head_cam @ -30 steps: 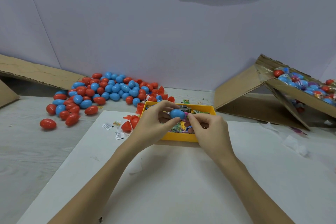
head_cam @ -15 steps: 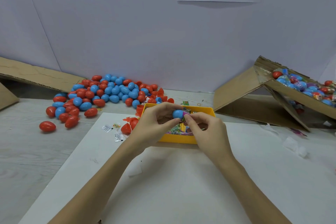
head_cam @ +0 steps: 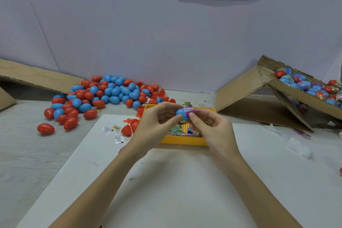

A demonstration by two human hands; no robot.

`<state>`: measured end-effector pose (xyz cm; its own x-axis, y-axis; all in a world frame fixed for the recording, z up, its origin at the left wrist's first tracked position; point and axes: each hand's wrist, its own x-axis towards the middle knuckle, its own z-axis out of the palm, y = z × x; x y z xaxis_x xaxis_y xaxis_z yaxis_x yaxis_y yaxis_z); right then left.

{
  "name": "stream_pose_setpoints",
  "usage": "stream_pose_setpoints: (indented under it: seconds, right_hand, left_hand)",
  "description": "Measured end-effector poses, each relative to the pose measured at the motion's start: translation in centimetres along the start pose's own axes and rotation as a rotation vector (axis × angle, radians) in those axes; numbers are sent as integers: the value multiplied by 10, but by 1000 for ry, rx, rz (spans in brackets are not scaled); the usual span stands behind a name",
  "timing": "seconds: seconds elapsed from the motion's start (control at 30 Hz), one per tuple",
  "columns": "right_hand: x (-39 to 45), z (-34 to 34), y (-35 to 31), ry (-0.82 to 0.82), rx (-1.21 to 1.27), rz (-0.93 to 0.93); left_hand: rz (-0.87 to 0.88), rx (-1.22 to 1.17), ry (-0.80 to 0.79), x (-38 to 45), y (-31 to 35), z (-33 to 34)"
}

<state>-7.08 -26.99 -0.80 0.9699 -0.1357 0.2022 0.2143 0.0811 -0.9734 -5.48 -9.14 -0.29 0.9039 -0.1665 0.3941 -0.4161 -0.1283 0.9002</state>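
Blue egg half (head_cam: 181,113) – pinched between both hands – above yellow tray (head_cam: 185,140).

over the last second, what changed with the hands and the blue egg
Little: the right hand shifted its fingers, baring more of the pink packet it pinches at the blue egg half. The left hand still grips that half above the yellow tray.

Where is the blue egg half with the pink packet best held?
Grip the blue egg half across its rounded closed end, from the left, thumb below and fingers above, as the left hand does. Its open rim faces right, where the pink packet sticks out and the right hand pinches it; keep that side free.
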Motion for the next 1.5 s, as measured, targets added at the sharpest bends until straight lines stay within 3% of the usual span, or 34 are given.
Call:
stream_pose_setpoints:
  seconds: [0.83,0.93,1.13,1.5]
  right_hand:
    - [-6,2,-4,-33,-83,-32]
    - [-6,3,-4,-56,-1,32]
    - [-6,6,-11,-97,432,341]
    - [-8,6,-17,-154,592,476]
  left_hand:
    - [-47,-49,34,-1,3,4]
    - [57,49,46,-3,3,7]
    - [304,370,57,-3,1,5]
    - [352,399,-59,-4,0,6]
